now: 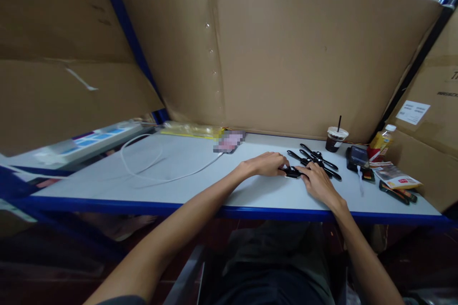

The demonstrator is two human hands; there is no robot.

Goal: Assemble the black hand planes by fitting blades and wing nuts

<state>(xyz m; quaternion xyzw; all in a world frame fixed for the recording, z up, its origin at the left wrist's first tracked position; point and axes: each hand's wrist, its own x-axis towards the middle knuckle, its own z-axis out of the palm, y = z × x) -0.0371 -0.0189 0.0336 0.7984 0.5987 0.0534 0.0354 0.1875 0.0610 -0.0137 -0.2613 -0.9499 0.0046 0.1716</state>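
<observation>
Both hands are at the right half of the grey tabletop [200,167]. My left hand [266,164] has its fingers closed on the left end of a small black piece [293,172]. My right hand [317,180] is closed at the right end of that same piece, its fingertips meeting it from the side. The exact kind of the piece cannot be told. Just behind the hands lie several long, slim black parts [327,163] with rounded ends and pale spots near their middles, crossed over one another. My right hand partly covers them.
Right of the black parts stand a lidded drink cup [335,140], a black device [357,157], a yellow bottle [381,143] and a snack packet [396,175]. At the back, a phone [229,142] has a white cable [179,180] attached. A power strip [103,139] sits left; cardboard [286,57] walls the table.
</observation>
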